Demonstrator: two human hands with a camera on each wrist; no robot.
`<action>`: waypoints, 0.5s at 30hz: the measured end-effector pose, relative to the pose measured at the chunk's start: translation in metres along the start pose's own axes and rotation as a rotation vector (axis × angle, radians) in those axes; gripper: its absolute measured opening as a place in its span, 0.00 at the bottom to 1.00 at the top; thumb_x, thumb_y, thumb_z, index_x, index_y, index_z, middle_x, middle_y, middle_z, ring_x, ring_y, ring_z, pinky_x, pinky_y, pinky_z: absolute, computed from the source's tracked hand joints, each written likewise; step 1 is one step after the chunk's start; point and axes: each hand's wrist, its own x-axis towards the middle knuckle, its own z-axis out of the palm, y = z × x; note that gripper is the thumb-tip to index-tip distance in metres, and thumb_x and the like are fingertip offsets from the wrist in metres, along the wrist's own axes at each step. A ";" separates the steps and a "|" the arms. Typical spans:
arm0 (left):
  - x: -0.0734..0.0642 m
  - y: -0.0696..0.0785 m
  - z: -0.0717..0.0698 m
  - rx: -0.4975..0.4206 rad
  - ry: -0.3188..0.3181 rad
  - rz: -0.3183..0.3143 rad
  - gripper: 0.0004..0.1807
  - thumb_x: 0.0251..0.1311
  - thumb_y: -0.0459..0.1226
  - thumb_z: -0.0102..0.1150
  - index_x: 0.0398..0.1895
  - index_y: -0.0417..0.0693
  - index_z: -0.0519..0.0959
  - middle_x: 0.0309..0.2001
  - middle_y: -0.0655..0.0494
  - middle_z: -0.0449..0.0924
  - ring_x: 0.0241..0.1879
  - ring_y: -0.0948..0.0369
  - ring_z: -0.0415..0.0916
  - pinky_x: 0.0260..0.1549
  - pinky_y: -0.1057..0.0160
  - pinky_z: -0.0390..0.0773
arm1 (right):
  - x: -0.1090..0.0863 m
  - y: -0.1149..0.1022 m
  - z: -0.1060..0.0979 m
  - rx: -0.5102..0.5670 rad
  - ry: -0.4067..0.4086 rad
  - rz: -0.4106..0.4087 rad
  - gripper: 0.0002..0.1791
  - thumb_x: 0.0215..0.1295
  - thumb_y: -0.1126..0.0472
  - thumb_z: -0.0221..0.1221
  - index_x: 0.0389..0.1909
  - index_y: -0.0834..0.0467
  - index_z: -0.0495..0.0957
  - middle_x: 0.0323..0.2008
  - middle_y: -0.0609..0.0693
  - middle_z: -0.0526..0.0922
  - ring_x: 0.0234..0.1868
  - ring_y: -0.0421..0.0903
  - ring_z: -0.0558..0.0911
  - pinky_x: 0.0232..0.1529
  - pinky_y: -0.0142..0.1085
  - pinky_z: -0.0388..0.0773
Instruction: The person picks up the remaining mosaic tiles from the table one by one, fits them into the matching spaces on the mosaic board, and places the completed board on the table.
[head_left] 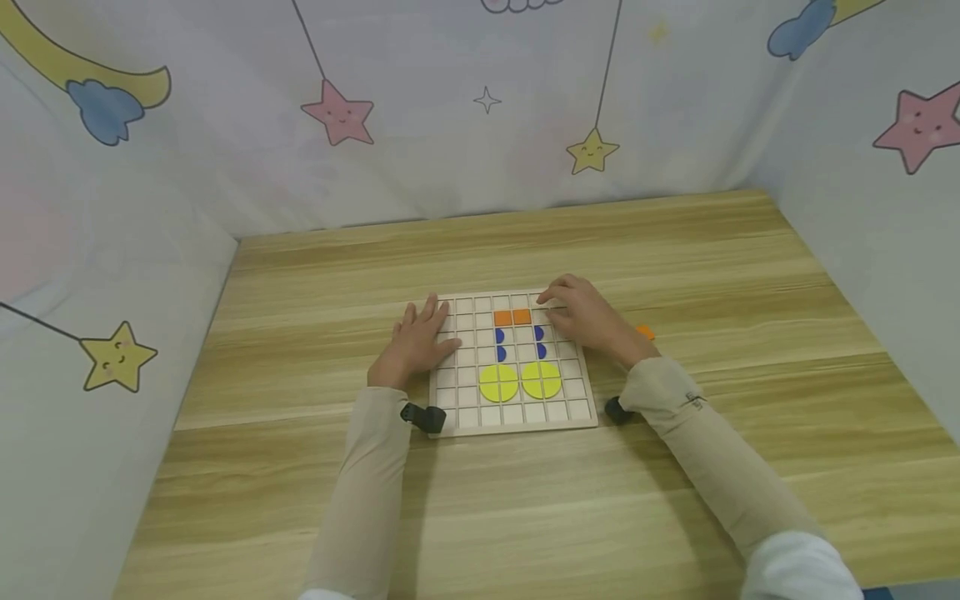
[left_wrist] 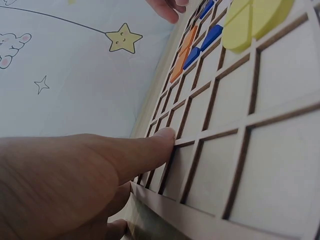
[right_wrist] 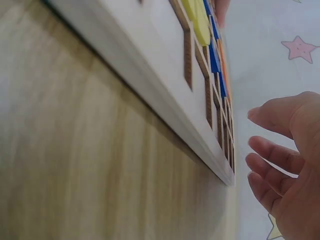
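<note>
A wooden grid board (head_left: 467, 392) lies flat on the table. My left hand (head_left: 416, 343) rests at its left edge, fingers spread, with the thumb (left_wrist: 160, 142) on the grid in the left wrist view. Over the board's far right corner hovers my right hand (head_left: 588, 317), its fingers loosely bent and nothing between them in the right wrist view. Two orange squares (head_left: 503, 317) sit side by side in the grid. Below them are two columns of blue half-round pieces (head_left: 500, 336), then two yellow circles (head_left: 491, 375) made of quarter pieces.
Another orange piece (head_left: 646, 332) lies on the table (head_left: 315, 317) beyond the right wrist, partly hidden by it. Dark wrist cameras (head_left: 427, 417) hang close to the board's near corners. Patterned cloth walls (head_left: 450, 167) stand behind and at both sides.
</note>
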 end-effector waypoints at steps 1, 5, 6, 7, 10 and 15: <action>0.000 0.000 0.000 0.000 0.000 0.001 0.39 0.70 0.51 0.45 0.77 0.48 0.43 0.77 0.49 0.28 0.74 0.40 0.25 0.70 0.37 0.35 | -0.002 0.000 -0.002 0.005 -0.001 0.004 0.13 0.68 0.60 0.54 0.50 0.57 0.79 0.58 0.56 0.71 0.62 0.56 0.68 0.63 0.51 0.66; 0.000 0.000 -0.001 0.000 0.000 0.003 0.39 0.70 0.51 0.45 0.77 0.48 0.43 0.77 0.49 0.28 0.74 0.40 0.25 0.70 0.37 0.34 | -0.011 0.002 -0.008 0.010 0.005 0.009 0.14 0.68 0.61 0.55 0.51 0.59 0.79 0.58 0.58 0.71 0.61 0.57 0.68 0.63 0.53 0.66; 0.000 0.000 -0.001 0.001 0.000 0.003 0.39 0.70 0.50 0.45 0.77 0.48 0.43 0.77 0.49 0.28 0.74 0.40 0.25 0.70 0.37 0.34 | -0.013 0.002 -0.010 0.006 0.006 0.012 0.14 0.67 0.61 0.55 0.51 0.60 0.78 0.58 0.59 0.71 0.61 0.58 0.68 0.63 0.53 0.66; 0.000 0.000 -0.001 0.001 0.000 0.003 0.39 0.70 0.50 0.45 0.77 0.48 0.43 0.77 0.49 0.28 0.74 0.40 0.25 0.70 0.37 0.34 | -0.016 0.003 -0.011 0.001 0.008 0.016 0.15 0.67 0.61 0.56 0.52 0.60 0.78 0.58 0.59 0.71 0.62 0.58 0.68 0.63 0.54 0.65; 0.000 0.000 -0.001 0.005 0.001 0.002 0.39 0.70 0.50 0.45 0.77 0.48 0.43 0.77 0.49 0.28 0.74 0.40 0.25 0.70 0.37 0.35 | -0.024 0.006 -0.017 -0.004 0.004 0.050 0.16 0.66 0.61 0.57 0.53 0.60 0.77 0.60 0.59 0.70 0.63 0.58 0.67 0.64 0.54 0.64; -0.001 0.001 -0.001 0.002 0.001 0.002 0.39 0.70 0.50 0.45 0.77 0.47 0.43 0.77 0.48 0.29 0.74 0.40 0.25 0.70 0.37 0.35 | -0.041 0.013 -0.029 0.013 -0.043 0.106 0.19 0.66 0.60 0.57 0.55 0.62 0.74 0.61 0.61 0.68 0.65 0.59 0.65 0.65 0.56 0.63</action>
